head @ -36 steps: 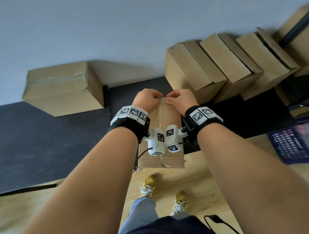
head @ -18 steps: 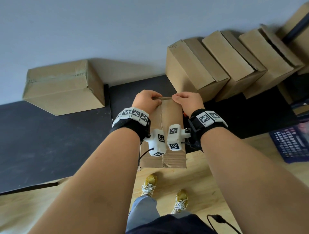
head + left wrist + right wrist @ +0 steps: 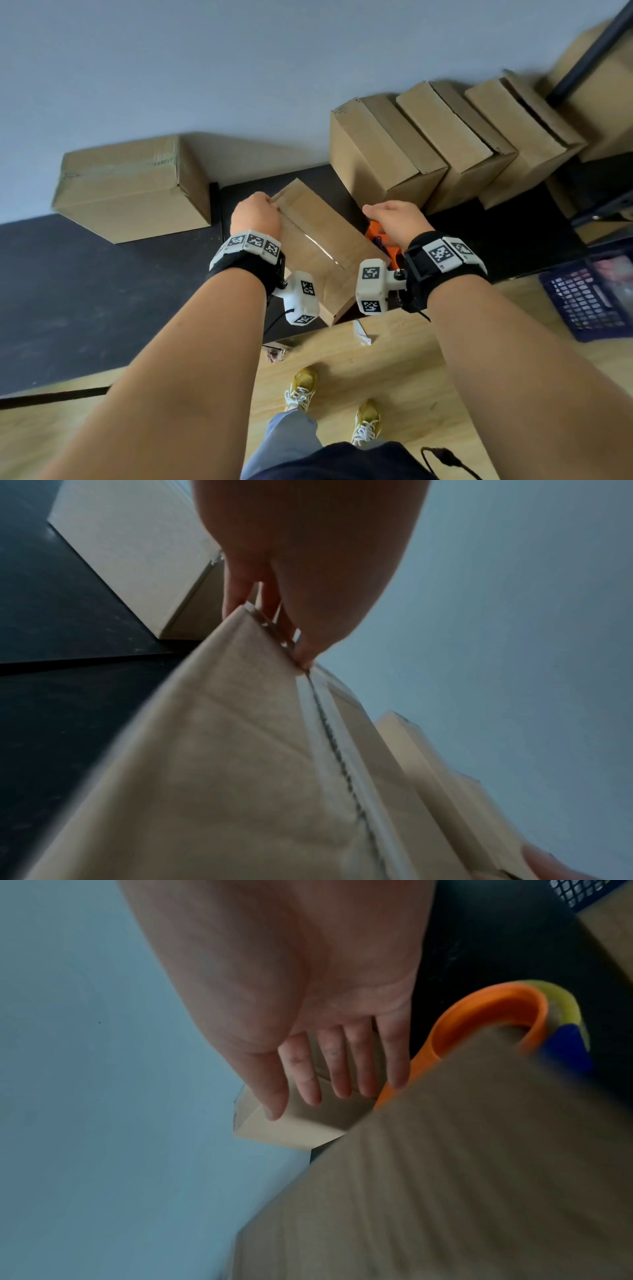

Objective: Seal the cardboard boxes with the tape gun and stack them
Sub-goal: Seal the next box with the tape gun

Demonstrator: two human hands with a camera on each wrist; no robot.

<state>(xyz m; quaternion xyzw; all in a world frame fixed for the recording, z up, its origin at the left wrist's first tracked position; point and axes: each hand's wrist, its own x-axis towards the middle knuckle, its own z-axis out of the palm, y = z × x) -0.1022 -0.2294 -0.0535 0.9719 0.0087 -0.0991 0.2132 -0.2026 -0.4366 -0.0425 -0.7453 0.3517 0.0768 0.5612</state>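
A taped cardboard box point(image 3: 318, 246) lies turned at an angle on the black mat, clear tape along its top seam point(image 3: 342, 750). My left hand point(image 3: 255, 216) grips its far left corner, fingers curled over the edge point(image 3: 270, 607). My right hand point(image 3: 397, 219) has left the box and hovers beside its right side with straight fingers point(image 3: 339, 1074), holding nothing. Just beneath that hand lies the orange tape gun point(image 3: 376, 233), its orange frame, tape roll and blue part point(image 3: 493, 1010) peeking from behind the box.
A sealed box point(image 3: 133, 188) stands at the back left against the wall. Several boxes point(image 3: 442, 137) lean in a row at the back right. A blue crate point(image 3: 592, 294) sits at the right on the wooden floor point(image 3: 411, 359). My shoes are below.
The box has swung from straight to angled, its far end turning left. My right hand let go of its far edge and moved right, over the tape gun. The left hand kept its grip.
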